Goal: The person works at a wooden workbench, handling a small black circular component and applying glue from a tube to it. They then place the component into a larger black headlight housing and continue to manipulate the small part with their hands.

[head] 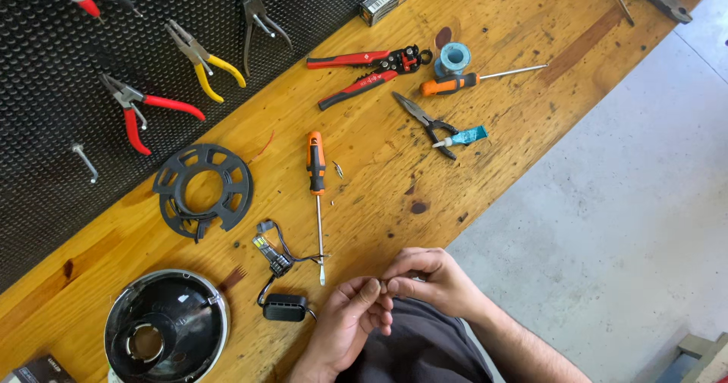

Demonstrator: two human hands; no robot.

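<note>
Wooden workbench (pixel 531 42), plank top, running diagonally; black perforated tool board (pixel 45 163) along its far side. Contents listed left to right.

1. Round black headlamp housing (pixel 165 328), near left corner, open side up.
2. Red-handled pliers (pixel 148 110) and yellow-handled pliers (pixel 203 63), hung on the board.
3. Black spoked plastic ring (pixel 202 189), flat on the bench, behind the housing.
4. Small black box with wired bulb module (pixel 282 301), leads looping up from it; lies just left of the hands.
5. Orange-and-black screwdriver (pixel 316 172), long axis running away from the person, handle far, tip (pixel 322 279) pointing at the hands and ending near the left hand.
6. Left hand (pixel 349 324), fingers curled, thumb and forefinger pressed together on one end of a small dark part (pixel 381 282).
7. Right hand (pixel 432 280), fingertips likewise pinched on the same part from the other side. The part sits between both sets of fingertips, above the lap at the bench's near edge; too small to identify. Both hands equally close to it.
8. Red-and-black wire stripper (pixel 368 68), mid-bench.
9. Black needle-nose pliers (pixel 426 121) with small blue tube (pixel 466 136) touching the handles.
10. Blue tape roll (pixel 453 57); second orange screwdriver (pixel 470 81) just beside it.
11. Grey concrete floor (pixel 629 224), right of the bench.
</note>
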